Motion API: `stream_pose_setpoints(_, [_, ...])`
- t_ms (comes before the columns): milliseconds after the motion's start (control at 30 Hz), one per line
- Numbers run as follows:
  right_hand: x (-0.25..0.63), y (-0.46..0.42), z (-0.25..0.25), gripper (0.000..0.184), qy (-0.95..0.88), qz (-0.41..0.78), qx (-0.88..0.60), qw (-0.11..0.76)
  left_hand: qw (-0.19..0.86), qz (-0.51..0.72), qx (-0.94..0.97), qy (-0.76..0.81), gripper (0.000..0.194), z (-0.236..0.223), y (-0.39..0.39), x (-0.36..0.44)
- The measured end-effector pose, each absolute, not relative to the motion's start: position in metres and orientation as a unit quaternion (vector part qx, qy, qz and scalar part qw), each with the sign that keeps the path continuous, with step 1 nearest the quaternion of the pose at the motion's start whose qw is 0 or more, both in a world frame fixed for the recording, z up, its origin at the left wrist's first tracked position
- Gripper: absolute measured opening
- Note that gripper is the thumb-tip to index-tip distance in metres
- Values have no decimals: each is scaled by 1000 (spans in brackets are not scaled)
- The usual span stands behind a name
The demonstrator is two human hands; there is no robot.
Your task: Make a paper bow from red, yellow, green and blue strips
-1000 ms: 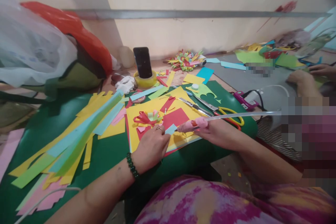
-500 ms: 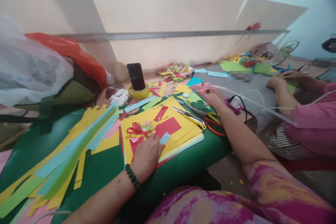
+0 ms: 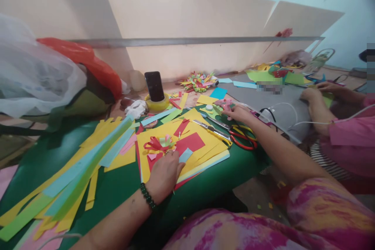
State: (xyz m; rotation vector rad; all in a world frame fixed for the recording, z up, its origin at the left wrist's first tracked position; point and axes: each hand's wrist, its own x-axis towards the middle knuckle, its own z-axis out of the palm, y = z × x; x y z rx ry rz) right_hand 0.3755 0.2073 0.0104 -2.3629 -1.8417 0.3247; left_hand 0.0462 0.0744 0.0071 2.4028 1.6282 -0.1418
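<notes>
My left hand, with a dark green bead bracelet at the wrist, pinches the near edge of a small looped paper-strip flower in red, green and yellow. The flower lies on a stack of yellow paper, beside a red paper rectangle. At the right, my right hand is closed around a pink glue gun, which is held over green paper scraps. Between the hands lie a box cutter and scissors with red and yellow handles.
Long yellow, blue and green paper strips cover the left of the green surface. Behind are a phone on a yellow tape roll, a larger paper-strip bundle and bags. A co-worker's hands are at right.
My right hand has brought the glue gun slightly nearer to me, and its forearm has uncovered more of the scissors' handles. My left hand stays at the paper flower. The view has shifted a little.
</notes>
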Motion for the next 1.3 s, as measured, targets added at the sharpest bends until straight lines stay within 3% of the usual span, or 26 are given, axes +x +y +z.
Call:
stream_pose_setpoints(200, [346, 143, 23, 39, -608, 3, -790, 76, 112, -56, 821, 557, 22, 9, 75, 47])
stream_pose_setpoints(367, [288, 96, 20, 25, -723, 154, -656, 150, 100, -44, 835, 540, 22, 6, 76, 46])
stream_pose_setpoints(500, [263, 87, 13, 16, -768, 174, -594, 164, 83, -41, 837, 539, 21, 2, 75, 45])
stream_pose_setpoints(867, [237, 89, 5, 47, -827, 181, -524, 95, 104, -36, 844, 526, 23, -2, 73, 45])
stream_pose_setpoints(1300, [215, 106, -23, 30, -722, 416, -493, 251, 171, 28, 833, 525, 9, -7, 74, 38])
